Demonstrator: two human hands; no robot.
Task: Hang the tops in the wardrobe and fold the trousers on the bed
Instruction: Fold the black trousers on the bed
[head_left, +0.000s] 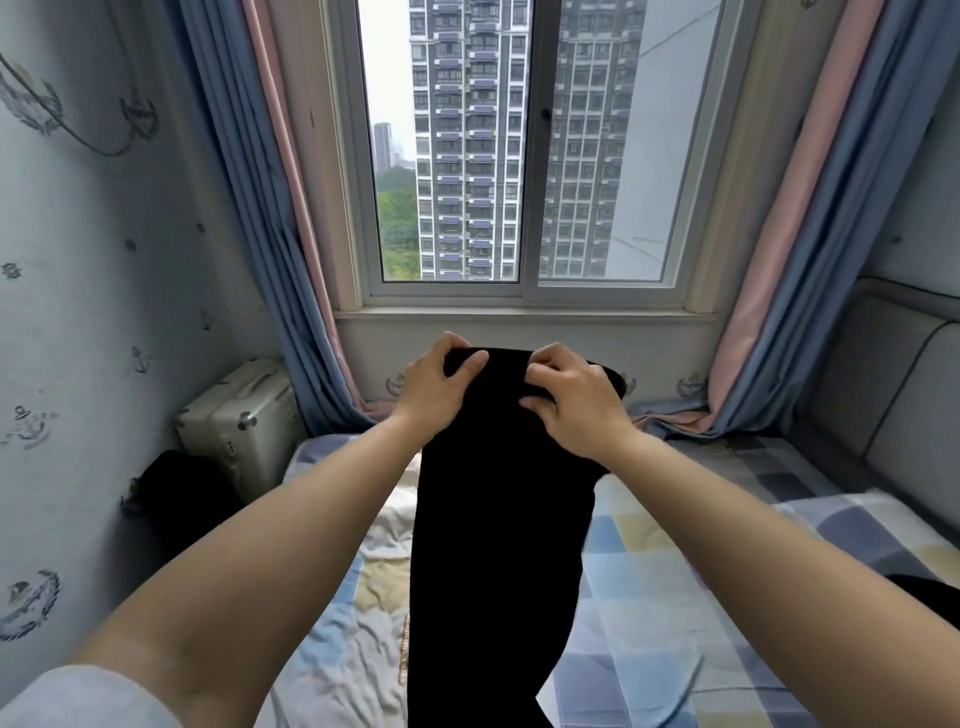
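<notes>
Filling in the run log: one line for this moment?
left hand: holds | right hand: holds | item: long black fabric trousers | over checked bed

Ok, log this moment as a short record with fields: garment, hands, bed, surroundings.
garment: black trousers, held up by the top edge, hanging down in a long strip over the bed
left hand: grips the top edge, thumb in front
right hand: grips the top edge beside the left, fingers curled
bed: checked sheet, wrinkled, in blue, yellow and white
left of bed: pale suitcase against the wall, dark bag in front of it
ahead: window with blue and pink curtains
wardrobe: not in view
</notes>
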